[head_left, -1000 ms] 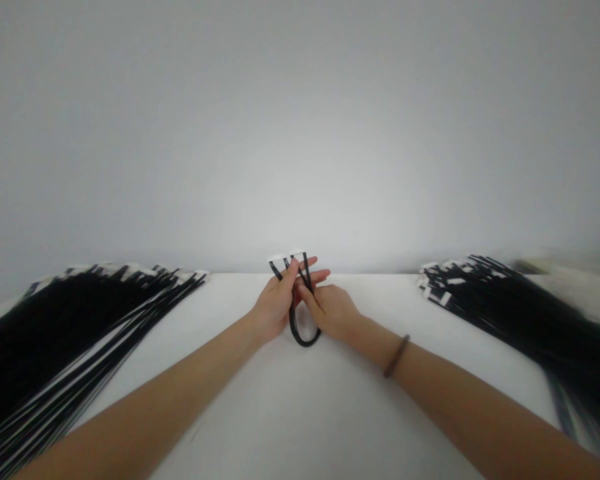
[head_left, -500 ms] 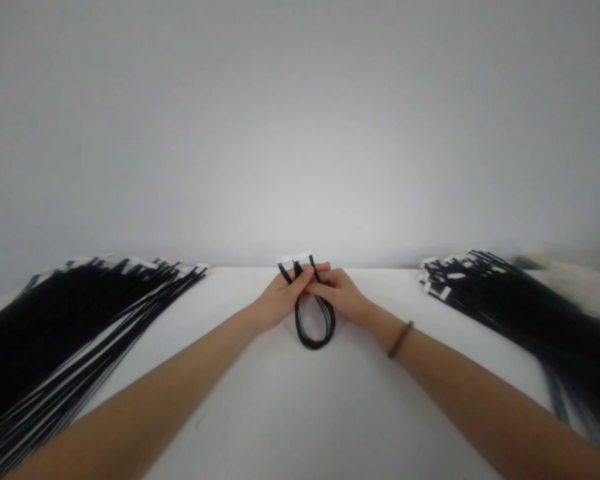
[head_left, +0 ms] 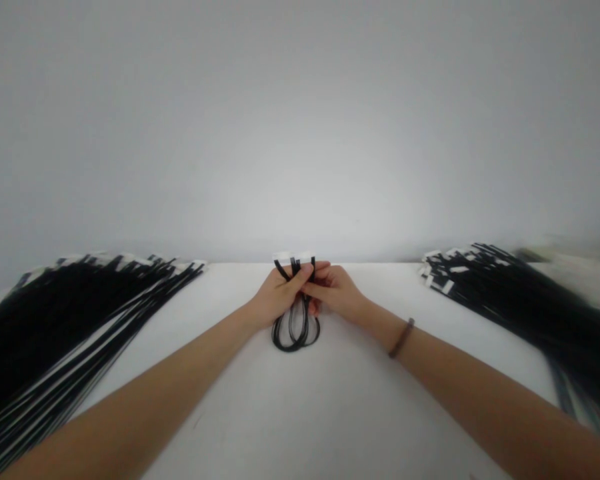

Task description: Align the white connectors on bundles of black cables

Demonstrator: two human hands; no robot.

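Left hand (head_left: 274, 297): thumb and fingers grasping a looped black cable (head_left: 286, 349), white connectors (head_left: 282, 256) uppermost. Right hand (head_left: 344, 296): closed on the same cable, touching the left. Cable: near the middle of the table's (head_left: 300, 420) far edge, loops toward the near edge. Right wrist: one dark band (head_left: 403, 337). Table, left side: black cable pile (head_left: 65, 313), white ends toward far edge. Right side: second pile (head_left: 510, 300), likewise. Beyond: pale wall (head_left: 300, 133).

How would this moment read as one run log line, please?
left hand: holds looped black cable | right hand: holds same cable | white connectors: beyond hands | table: left cable pile, right cable pile
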